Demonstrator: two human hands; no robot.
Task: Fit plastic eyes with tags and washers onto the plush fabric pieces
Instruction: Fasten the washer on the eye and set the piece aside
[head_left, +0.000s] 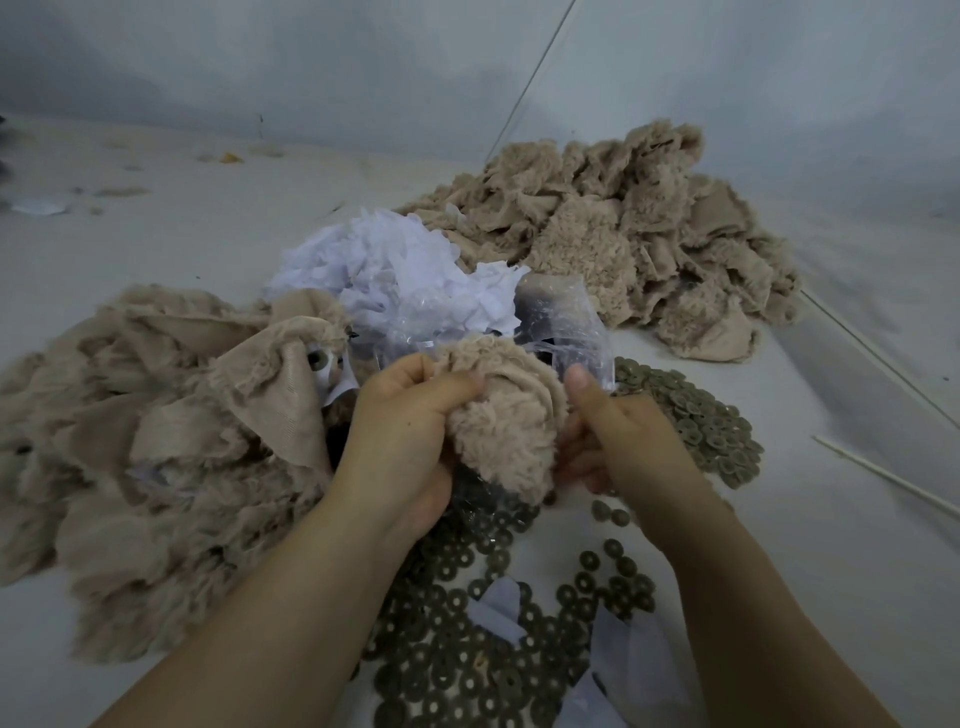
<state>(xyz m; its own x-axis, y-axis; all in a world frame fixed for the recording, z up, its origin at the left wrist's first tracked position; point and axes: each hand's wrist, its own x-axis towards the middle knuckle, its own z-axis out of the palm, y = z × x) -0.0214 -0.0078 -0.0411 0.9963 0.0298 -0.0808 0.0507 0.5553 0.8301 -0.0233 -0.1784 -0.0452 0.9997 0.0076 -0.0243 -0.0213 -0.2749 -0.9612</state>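
Washers (467, 670) lie at lower centre within reach, while left hand (400, 415) and right hand (613, 431) pinch a plush piece (506, 426) between them, seemingly for fitting.

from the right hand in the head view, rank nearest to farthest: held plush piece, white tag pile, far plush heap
1. The held plush piece, gripped by the right hand on its left side.
2. The white tag pile, up and to the left.
3. The far plush heap, farther back on the right.
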